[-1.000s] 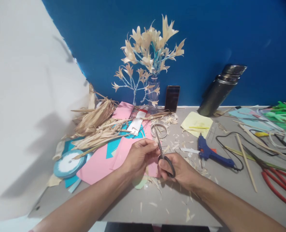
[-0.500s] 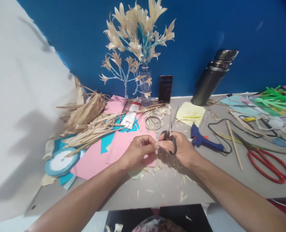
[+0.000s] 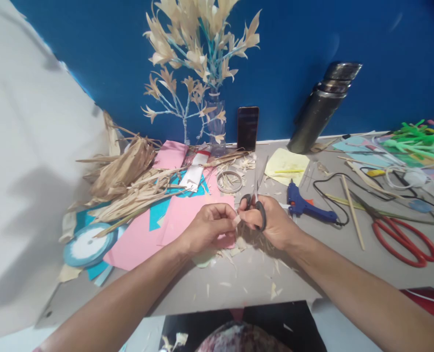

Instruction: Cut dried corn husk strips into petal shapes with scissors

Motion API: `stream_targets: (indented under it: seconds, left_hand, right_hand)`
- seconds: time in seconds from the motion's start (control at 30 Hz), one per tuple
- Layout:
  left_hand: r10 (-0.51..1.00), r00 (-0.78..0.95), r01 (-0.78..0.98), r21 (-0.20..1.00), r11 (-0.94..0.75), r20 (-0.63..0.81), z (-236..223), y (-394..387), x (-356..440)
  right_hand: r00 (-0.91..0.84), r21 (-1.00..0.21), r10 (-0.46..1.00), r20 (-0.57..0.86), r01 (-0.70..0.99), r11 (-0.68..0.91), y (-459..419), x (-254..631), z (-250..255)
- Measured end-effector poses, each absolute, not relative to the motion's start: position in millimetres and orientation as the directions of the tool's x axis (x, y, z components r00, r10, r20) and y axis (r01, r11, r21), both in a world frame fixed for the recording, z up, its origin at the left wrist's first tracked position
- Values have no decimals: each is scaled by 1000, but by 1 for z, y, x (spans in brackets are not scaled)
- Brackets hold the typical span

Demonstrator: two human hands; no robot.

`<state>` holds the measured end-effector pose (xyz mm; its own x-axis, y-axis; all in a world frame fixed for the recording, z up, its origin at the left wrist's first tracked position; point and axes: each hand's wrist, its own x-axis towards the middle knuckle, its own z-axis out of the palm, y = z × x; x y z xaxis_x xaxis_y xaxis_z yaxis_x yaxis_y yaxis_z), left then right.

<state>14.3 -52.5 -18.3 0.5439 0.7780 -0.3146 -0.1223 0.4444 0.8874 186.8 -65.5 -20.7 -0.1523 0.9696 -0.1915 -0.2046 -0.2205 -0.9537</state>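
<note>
My left hand (image 3: 207, 227) and my right hand (image 3: 270, 222) meet over the grey table (image 3: 312, 274), just in front of the pink paper sheets (image 3: 143, 239). Both pinch a small pale strip of dried husk (image 3: 236, 220) between their fingertips. The right hand also grips black-handled scissors (image 3: 255, 205) by the loops, with the blades pointing up and away. Husk clippings lie scattered beneath the hands.
A pile of dried husks (image 3: 129, 176) and a blue ribbon spool (image 3: 87, 244) lie left. A vase of husk flowers (image 3: 198, 63), a phone (image 3: 248, 128) and a steel flask (image 3: 321, 107) stand at the blue wall. A blue glue gun (image 3: 307, 208), sticks and red scissors (image 3: 403, 239) lie right.
The scissors swung from pointing left across the strip to pointing straight up. Both hands drew together on the small strip. The camera tilted down a little.
</note>
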Motion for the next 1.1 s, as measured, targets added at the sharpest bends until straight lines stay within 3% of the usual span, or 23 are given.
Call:
stream_targets:
  seconds: [0.23, 0.63, 1.1]
  left_hand:
    - [801, 524, -296, 821, 488, -287, -12, -48, 13]
    - [842, 484, -180, 915, 362, -238, -16, -54, 17]
    - [762, 634, -319, 854, 411, -130, -19, -52, 14]
  right_hand:
    - [-202, -836, 958, -205, -473, -279, -59, 192, -17]
    - [-190, -850, 958, -214, -447, -279, -59, 189, -19]
    - [-234, -767, 948, -217, -560, -314, -59, 188, -23]
